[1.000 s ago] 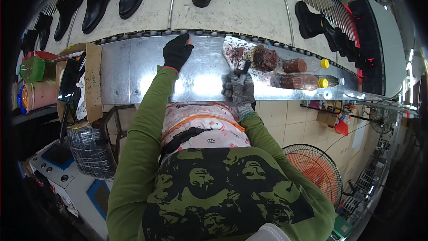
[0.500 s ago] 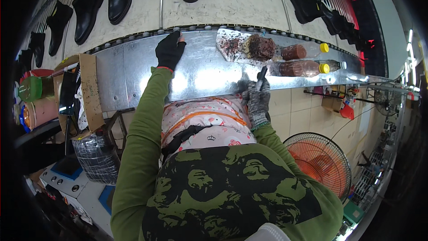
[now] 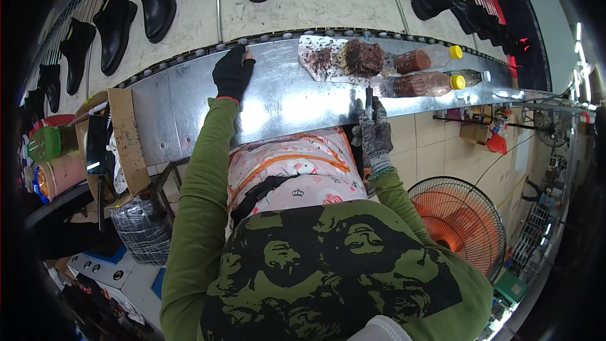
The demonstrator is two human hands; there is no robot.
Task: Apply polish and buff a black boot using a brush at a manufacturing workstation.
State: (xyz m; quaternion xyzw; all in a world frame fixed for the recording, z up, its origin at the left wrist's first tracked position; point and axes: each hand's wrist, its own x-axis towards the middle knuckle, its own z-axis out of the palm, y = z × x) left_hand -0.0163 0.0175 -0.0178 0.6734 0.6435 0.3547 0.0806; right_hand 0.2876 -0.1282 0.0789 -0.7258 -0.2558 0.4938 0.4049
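Note:
My left hand (image 3: pixel 234 72), in a black glove with a bare fingertip showing, is closed and rests at the far edge of the metal bench (image 3: pixel 164 104); its curled fingers hide anything inside. A grey, stained glove covers my right hand (image 3: pixel 377 131), which is closed around a slim dark tool (image 3: pixel 369 98) at the bench's near edge. The tool points away from me, its exact kind too small to tell. Just beyond it, a dark-stained lump like a sponge (image 3: pixel 364 59) sits on a smeared white sheet (image 3: pixel 313 63).
Two yellow-capped bottles (image 3: pixel 421 85) of brownish liquid lie right of the sponge-like lump, beside a darker bottle (image 3: pixel 475 77). Black boots (image 3: pixel 156 1) stand on the pale conveyor (image 3: pixel 328 0) beyond. A cardboard box (image 3: pixel 128 132) stands left, an orange-lit fan (image 3: pixel 457 221) right.
My right hand has shifted slightly right and forward, and the slim tool now points straighter ahead. My left hand stays closed on the bench. The whole view has shifted a little.

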